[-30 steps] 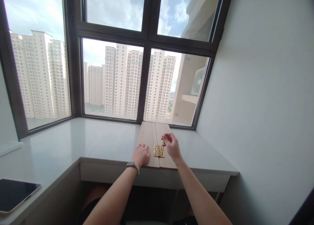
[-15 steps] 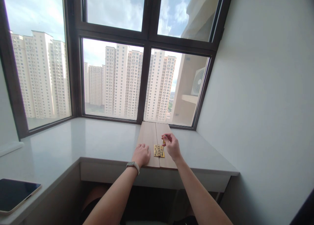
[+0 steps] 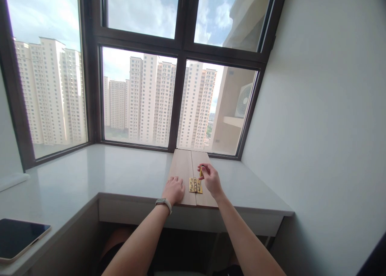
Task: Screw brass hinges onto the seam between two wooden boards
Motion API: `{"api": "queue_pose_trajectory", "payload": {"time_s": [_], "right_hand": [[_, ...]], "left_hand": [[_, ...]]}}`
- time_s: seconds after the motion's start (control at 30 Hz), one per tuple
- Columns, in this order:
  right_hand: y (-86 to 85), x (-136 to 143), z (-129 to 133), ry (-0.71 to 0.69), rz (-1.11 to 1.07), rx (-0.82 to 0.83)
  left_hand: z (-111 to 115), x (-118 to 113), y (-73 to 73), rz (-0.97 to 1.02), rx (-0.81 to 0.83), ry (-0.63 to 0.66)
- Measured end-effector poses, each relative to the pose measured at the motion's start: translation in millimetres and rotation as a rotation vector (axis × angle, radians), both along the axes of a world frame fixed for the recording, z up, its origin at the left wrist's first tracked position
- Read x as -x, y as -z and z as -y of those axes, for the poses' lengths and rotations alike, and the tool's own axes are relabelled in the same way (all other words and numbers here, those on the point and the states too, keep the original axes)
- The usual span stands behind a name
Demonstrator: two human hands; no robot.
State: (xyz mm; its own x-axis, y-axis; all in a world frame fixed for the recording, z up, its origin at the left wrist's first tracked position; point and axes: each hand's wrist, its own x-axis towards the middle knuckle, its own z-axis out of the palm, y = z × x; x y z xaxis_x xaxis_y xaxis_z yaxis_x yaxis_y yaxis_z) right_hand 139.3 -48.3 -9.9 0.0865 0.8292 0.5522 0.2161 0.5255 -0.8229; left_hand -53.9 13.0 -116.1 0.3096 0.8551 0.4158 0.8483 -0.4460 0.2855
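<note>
Two wooden boards (image 3: 182,163) lie side by side on the white counter, a narrow seam between them. Across the seam near the front sits a brass-coloured hinge (image 3: 191,185) with dark screws or holes in its leaves. My right hand (image 3: 212,180) grips a small screwdriver (image 3: 201,172) with a yellow and black handle, held upright; its shaft points down onto the hinge's right leaf. My left hand (image 3: 174,190), with a watch (image 3: 163,202) on the wrist, rests flat on the left board, fingers stretched out beside the hinge.
The white counter (image 3: 129,171) runs along the dark-framed windows and turns toward me at the left. A tablet (image 3: 22,238) lies on its left arm. A plain wall (image 3: 325,107) rises on the right. My legs are under the counter.
The fingers of my right hand have shifted slightly round the screwdriver's handle, showing more of it. My left hand, the boards and the hinge stay in place.
</note>
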Motion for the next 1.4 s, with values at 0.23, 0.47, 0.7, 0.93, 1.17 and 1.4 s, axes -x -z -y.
{"api": "queue_pose_trajectory", "payload": {"time_s": [0.23, 0.47, 0.7, 0.93, 1.17, 1.4], "right_hand": [[-0.8, 1.7, 1.0, 0.021, -0.035, -0.002], [-1.0, 0.7, 1.6, 0.011, -0.028, 0.000], [0.0, 0.5, 0.1, -0.033, -0.023, 0.024], [-1.7, 3.4, 3.7, -0.007, -0.012, -0.009], [-0.9, 3.0, 3.4, 0.036, -0.038, -0.008], [3.1, 0.7, -1.0, -0.007, -0.047, 0.002]], "left_hand": [[2.5, 0.0, -2.8, -0.012, 0.010, -0.002], [4.7, -0.3, -4.9, -0.022, 0.007, -0.011], [3.0, -0.5, -3.1, -0.005, 0.004, -0.003], [2.7, -0.2, -2.8, 0.000, -0.010, 0.002], [3.7, -0.2, -4.2, -0.013, 0.002, 0.005], [-0.4, -1.1, 0.4, -0.014, -0.001, -0.003]]}}
